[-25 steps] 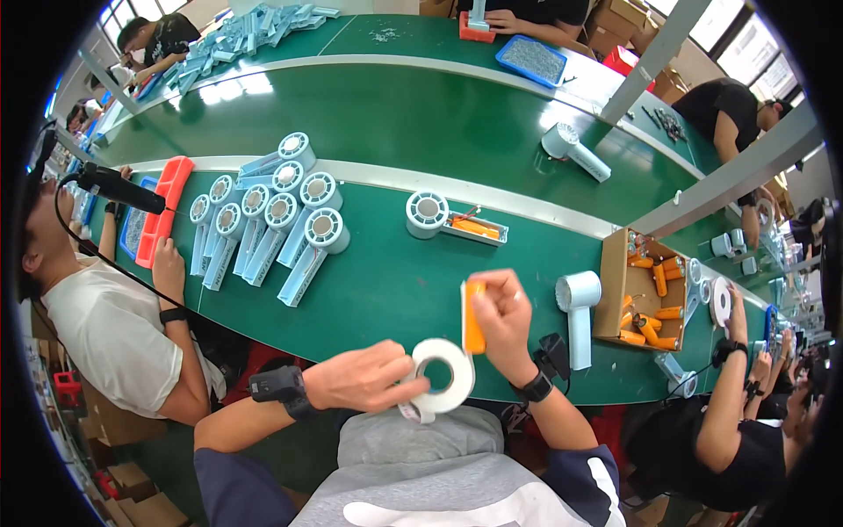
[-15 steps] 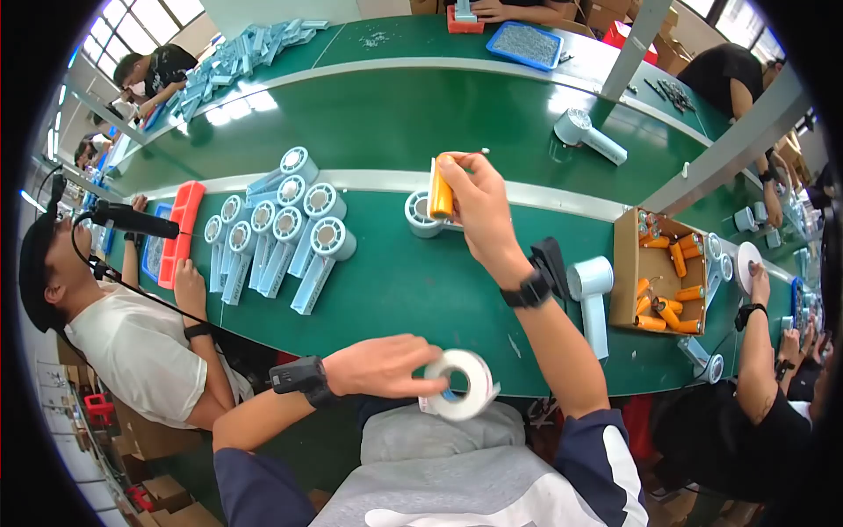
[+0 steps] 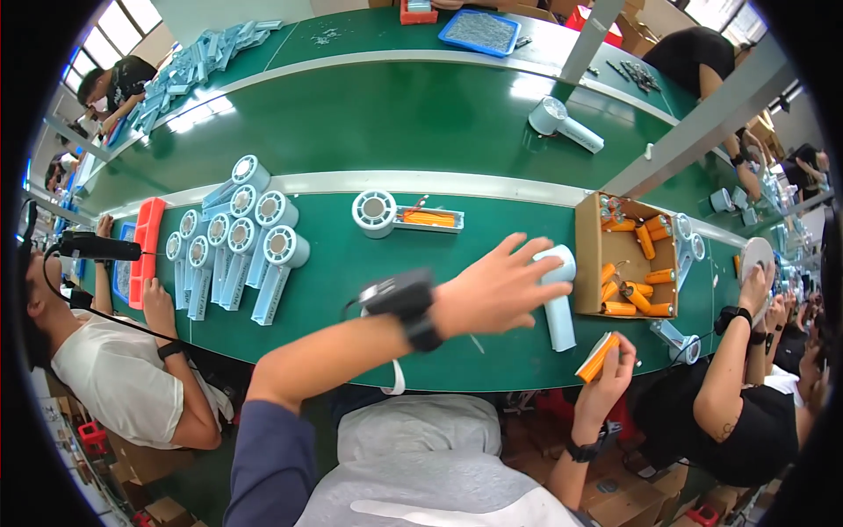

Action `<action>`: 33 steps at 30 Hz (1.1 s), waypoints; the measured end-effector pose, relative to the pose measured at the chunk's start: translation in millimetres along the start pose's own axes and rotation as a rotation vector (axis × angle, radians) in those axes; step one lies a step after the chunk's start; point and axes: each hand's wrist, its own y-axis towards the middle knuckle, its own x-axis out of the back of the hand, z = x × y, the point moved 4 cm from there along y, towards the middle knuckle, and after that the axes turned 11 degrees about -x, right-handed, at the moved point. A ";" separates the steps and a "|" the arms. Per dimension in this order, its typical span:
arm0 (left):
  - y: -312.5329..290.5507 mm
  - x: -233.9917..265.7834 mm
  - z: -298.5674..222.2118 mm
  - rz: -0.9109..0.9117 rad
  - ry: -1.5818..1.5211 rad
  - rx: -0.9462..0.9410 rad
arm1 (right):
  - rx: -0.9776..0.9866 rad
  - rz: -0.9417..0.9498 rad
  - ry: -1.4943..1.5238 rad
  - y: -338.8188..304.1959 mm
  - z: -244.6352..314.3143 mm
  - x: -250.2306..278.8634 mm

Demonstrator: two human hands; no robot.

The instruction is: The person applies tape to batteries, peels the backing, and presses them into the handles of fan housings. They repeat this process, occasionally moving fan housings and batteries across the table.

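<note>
My left hand [image 3: 496,294] is stretched out over the table with fingers spread, holding nothing. Its fingertips are beside a light blue handheld fan [image 3: 559,321] and overlap its head in the picture. At the table's front edge, my right hand [image 3: 606,379] grips an orange cylindrical battery [image 3: 599,358] with a whitish strip along its side. Farther back lies another fan [image 3: 373,213], its handle uncovered and an orange battery with a red wire [image 3: 428,219] inside. Part of a white tape roll [image 3: 396,378] shows below my left forearm; the rest is hidden.
A cardboard box [image 3: 587,263] of orange batteries stands at the right. Several light blue fans [image 3: 241,235] are grouped at the left, near a red tray [image 3: 147,250]. Another fan [image 3: 562,123] lies beyond the pale rail [image 3: 492,186]. Co-workers sit on both sides.
My left hand has let go of the tape roll and moved right toward the fan. My right hand has brought its battery down to the front edge, uncovering the fan behind. The view has shifted right.
</note>
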 end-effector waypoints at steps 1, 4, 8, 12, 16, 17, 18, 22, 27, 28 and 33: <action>5.8 -16.2 13.7 -0.004 0.003 0.003 | -0.004 -0.011 0.061 -5.4 -1.1 -2.7; 16.1 -50.8 24.3 0.224 -0.077 0.087 | -0.035 -0.060 0.173 -27.6 -5.7 -1.6; -13.1 -24.4 2.7 0.392 0.013 0.082 | -0.006 0.007 0.170 -37.6 -10.0 -19.1; -68.6 4.7 -36.4 0.241 0.316 0.065 | 0.018 0.110 0.216 -24.2 -16.5 -53.0; -90.4 21.9 -73.3 0.180 0.223 0.118 | -0.110 0.159 0.337 -23.5 -25.8 -78.5; -92.0 21.1 -81.3 0.168 0.148 0.133 | -0.118 0.150 0.317 -28.6 -29.1 -82.8; -92.4 20.0 -85.2 0.153 0.071 0.146 | -0.124 0.138 0.294 -33.6 -32.3 -86.1; -79.4 8.6 -87.9 0.176 0.225 0.096 | -0.124 0.099 0.314 -36.3 -34.8 -86.1; -67.7 5.6 -85.4 0.244 0.319 0.074 | -0.063 0.051 0.296 -37.9 -34.7 -61.3; -68.5 1.1 -86.2 0.326 0.328 0.162 | -0.057 0.041 0.295 -39.7 -34.0 -59.1; -73.1 -5.8 -78.7 0.324 0.123 0.448 | 0.054 0.106 0.300 -39.3 -26.9 -57.5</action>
